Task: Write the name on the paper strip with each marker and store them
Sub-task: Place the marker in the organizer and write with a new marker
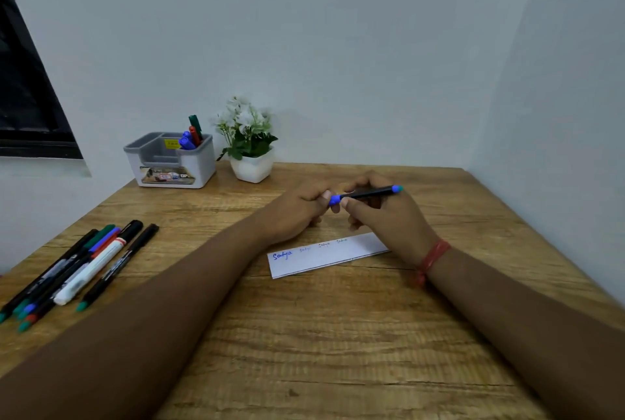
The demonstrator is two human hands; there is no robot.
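Observation:
A white paper strip [333,255] lies on the wooden table [338,335], with a name written several times along its top, the leftmost in bold blue. Just beyond the strip, my right hand [389,216] holds a black marker with blue ends [367,194] level above the table. My left hand [297,210] pinches that marker's blue cap end. Several more markers [81,267] lie in a bunch at the table's left edge. A grey organizer [170,160] at the back left has three markers standing in its right compartment.
A white pot with a white-flowered plant [250,145] stands right of the organizer. Walls close the table in at the back and right. A dark window frame [27,98] is at the far left.

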